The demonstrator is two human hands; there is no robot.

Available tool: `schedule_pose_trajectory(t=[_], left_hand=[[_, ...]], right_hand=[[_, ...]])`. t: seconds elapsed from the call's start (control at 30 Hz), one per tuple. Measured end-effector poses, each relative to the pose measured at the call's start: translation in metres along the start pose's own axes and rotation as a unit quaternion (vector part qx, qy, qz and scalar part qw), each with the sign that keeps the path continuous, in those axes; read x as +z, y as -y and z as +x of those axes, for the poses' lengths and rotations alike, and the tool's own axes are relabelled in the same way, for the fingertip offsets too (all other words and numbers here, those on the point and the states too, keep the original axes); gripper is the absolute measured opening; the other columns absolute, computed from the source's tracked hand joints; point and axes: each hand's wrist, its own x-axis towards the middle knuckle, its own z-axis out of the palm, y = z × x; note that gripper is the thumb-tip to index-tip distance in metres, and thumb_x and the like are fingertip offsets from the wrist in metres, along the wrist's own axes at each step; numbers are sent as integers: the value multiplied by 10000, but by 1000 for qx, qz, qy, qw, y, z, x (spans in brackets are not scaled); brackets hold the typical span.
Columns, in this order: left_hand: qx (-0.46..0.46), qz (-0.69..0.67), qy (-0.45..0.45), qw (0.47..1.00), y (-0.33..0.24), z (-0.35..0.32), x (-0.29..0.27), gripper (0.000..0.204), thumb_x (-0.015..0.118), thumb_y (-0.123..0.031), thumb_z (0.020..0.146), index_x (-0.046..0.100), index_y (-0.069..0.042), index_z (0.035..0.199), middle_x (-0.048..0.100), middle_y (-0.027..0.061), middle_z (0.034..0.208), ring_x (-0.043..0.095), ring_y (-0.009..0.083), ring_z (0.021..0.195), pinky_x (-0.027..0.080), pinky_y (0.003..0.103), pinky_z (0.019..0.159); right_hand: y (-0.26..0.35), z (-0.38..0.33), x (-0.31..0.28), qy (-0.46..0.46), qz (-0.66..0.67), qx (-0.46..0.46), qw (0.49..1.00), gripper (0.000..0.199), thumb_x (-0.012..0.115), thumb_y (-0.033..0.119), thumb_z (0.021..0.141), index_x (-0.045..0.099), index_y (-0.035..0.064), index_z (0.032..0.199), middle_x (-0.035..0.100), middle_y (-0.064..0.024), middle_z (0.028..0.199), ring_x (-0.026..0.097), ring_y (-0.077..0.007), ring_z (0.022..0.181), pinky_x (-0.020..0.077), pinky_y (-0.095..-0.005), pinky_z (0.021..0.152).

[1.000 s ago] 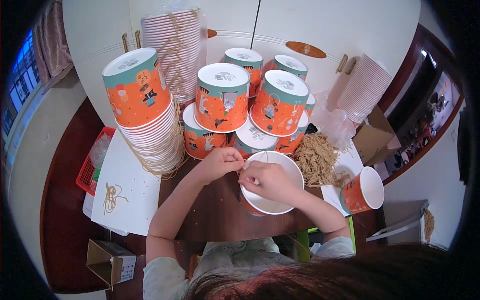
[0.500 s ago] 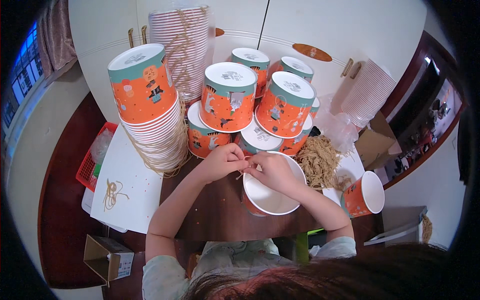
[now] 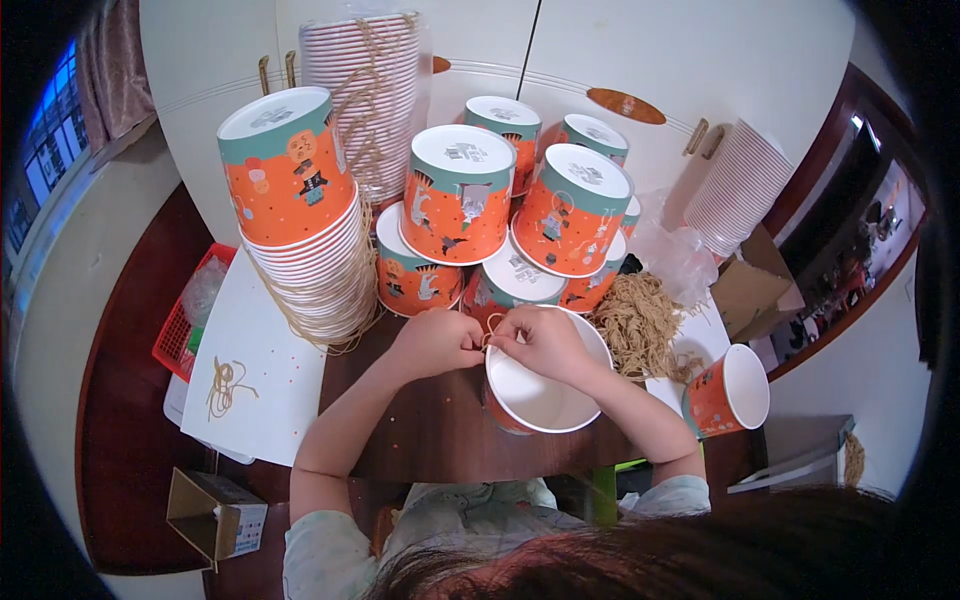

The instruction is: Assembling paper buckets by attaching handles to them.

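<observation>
Open bucket [image 3: 545, 398]: white interior showing
Left hand [image 3: 437, 343], right hand [image 3: 548, 343]: fingers clamped on cord [image 3: 488, 333] at bucket's rim
Red basket [image 3: 173, 335]: holds clear plastic [image 3: 204, 288]

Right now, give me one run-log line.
left hand: at cord, beside bucket | right hand: at cord, over bucket | bucket: mouth up | cord heap: right of bucket

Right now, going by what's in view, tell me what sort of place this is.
Probably a room in a home: a curtain hangs beside a window, and white cabinet doors stand behind the brown table crowded with orange-and-teal paper buckets.
</observation>
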Motion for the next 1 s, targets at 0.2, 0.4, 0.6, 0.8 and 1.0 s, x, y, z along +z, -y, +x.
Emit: schedule_pose_trajectory(t=[0.2,0.4,0.6,0.8,1.0], left_hand=[[-5,2,-30,1000,0,-2,-1,110,628,-179,700,632,-87,760,633,58,690,619,214,646,481,324,589],[13,-118,-88,989,-1,1,1,93,603,-94,719,630,-41,790,642,81,709,632,175,657,486,276,603],[-4,-232,-34,972,6,4,1,131,598,-67,730,629,4,836,650,79,738,621,111,695,485,238,650],[-11,-313,-14,950,8,4,3,140,614,-60,718,627,24,829,648,83,746,615,100,719,485,231,668],[-19,-248,-20,968,2,4,0,140,618,-60,721,620,25,832,644,69,728,605,84,685,480,223,641]], right_hand=[[-2,-1,-1,9,10,-1,1000,167,667,216,700,587,72,676,589,-57,627,585,-226,572,453,-341,529],[-2,0,-1,15,16,-1,1000,166,666,219,703,586,75,685,588,-48,624,582,-231,573,445,-349,526],[-3,0,-1,12,13,4,1000,166,668,220,702,589,75,692,588,-44,619,581,-229,570,443,-348,521],[-3,1,-2,14,7,9,1000,171,668,230,704,594,76,697,591,-45,622,583,-226,571,444,-346,524],[1,1,-5,20,8,11,1000,173,663,242,705,605,79,712,596,-53,634,587,-226,592,449,-342,535]])
